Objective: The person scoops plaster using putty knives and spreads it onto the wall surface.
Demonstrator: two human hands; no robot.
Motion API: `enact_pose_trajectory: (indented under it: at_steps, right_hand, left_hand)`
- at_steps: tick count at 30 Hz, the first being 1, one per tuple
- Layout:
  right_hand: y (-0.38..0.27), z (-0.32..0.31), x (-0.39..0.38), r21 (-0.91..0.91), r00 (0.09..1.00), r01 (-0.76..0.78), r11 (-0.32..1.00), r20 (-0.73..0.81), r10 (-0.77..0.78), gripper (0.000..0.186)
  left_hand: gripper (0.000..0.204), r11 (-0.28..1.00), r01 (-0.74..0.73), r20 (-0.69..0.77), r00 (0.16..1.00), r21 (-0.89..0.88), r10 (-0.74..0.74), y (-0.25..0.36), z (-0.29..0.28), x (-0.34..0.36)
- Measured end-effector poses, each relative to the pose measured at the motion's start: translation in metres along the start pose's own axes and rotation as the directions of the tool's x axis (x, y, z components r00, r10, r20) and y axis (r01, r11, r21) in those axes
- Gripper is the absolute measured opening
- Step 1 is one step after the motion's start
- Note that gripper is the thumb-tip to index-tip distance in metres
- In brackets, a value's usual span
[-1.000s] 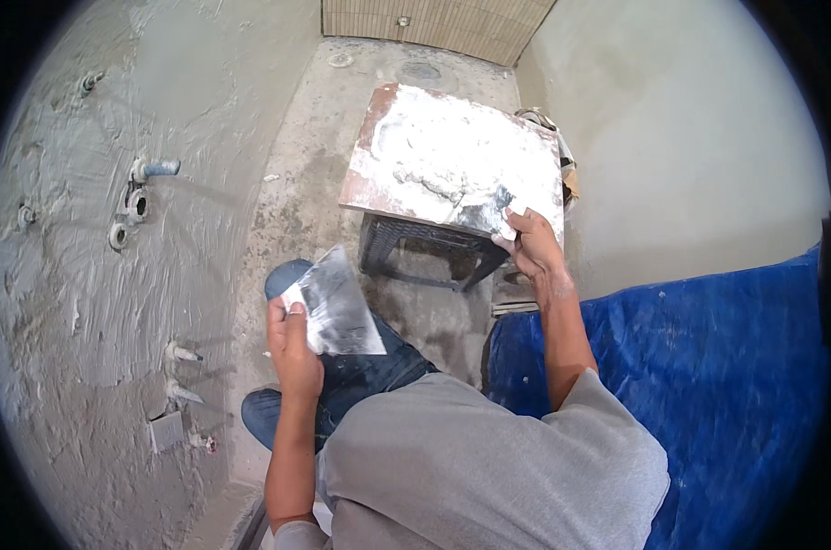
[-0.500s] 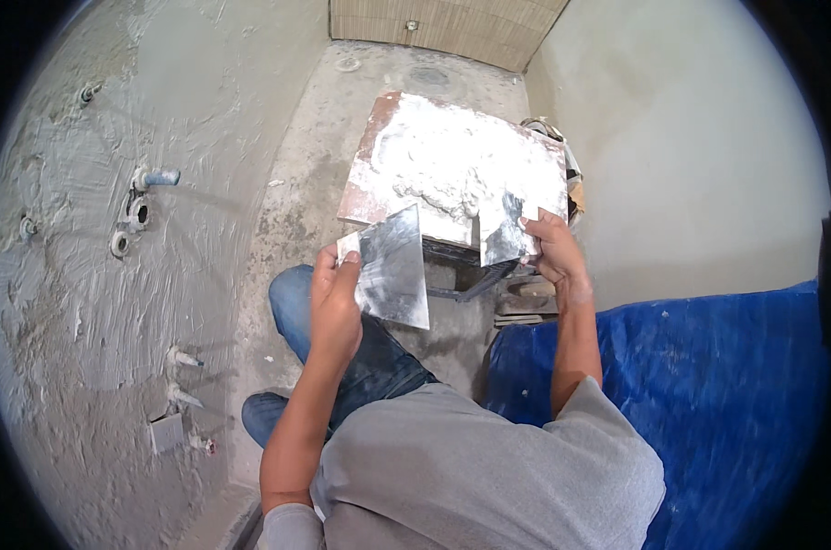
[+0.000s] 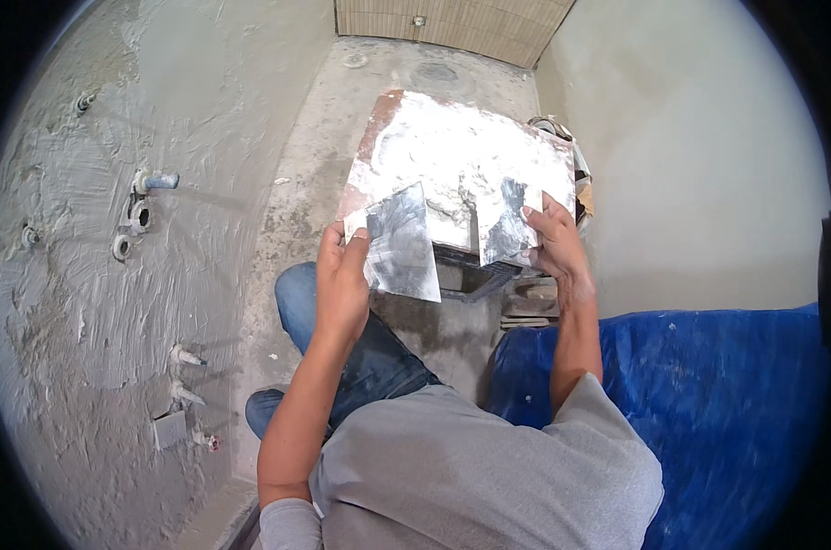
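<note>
My left hand (image 3: 340,286) grips the edge of a wide flat metal putty blade (image 3: 404,246), thumb on top. Smears of white cover its grey face. On the right, my right hand (image 3: 563,243) is closed on a smaller putty blade (image 3: 504,227), also streaked white. Both blades are tilted near the front edge of a board (image 3: 360,176), with a gap between them. White paste (image 3: 452,151) is spread over most of that board, with a thicker lumpy ridge toward its front. Whether either blade touches the paste, I cannot tell.
A dark stand (image 3: 478,280) supports the board. Beside it are stacked tiles (image 3: 530,307) and a bucket (image 3: 576,165). Pipe stubs (image 3: 159,181) jut from the rough left wall. Blue sheeting (image 3: 700,394) lies at lower right. A wood-look panel (image 3: 461,23) stands at the far end.
My left hand has lifted its putty blade slightly up and to the right, closer to the board. My right hand's blade has shifted only a little.
</note>
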State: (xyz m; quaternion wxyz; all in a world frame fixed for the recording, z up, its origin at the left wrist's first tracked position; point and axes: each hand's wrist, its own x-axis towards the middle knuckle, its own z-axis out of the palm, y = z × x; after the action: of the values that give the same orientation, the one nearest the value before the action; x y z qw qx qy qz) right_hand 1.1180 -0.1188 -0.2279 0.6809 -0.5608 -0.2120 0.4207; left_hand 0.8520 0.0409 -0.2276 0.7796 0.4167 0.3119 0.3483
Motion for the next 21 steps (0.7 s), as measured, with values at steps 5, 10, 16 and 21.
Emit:
enact_pose_trajectory:
  at_steps: [5,10,16,21]
  right_hand:
    - [-0.011,-0.001,0.001,-0.175,0.968,0.236,0.956,-0.045,-0.247,0.038]
    - [-0.025,0.010,0.004,-0.418,0.877,0.400,0.815,-0.082,-0.473,0.030]
    - [-0.021,0.048,-0.007,-0.564,0.750,0.510,0.649,-0.077,-0.657,0.027]
    - [-0.012,0.072,-0.017,-0.734,0.648,0.534,0.419,0.038,-0.761,0.023]
  left_hand:
    - [0.027,0.999,0.013,-0.006,1.000,0.044,-0.012,0.002,0.019,0.016]
    - [0.027,0.999,-0.012,0.005,1.000,0.035,0.011,-0.003,0.046,0.033]
    - [0.037,0.997,-0.012,-0.070,0.997,0.072,0.017,-0.008,0.088,0.060]
    - [0.040,0.997,0.067,-0.075,0.995,0.031,-0.064,-0.001,0.099,0.074]
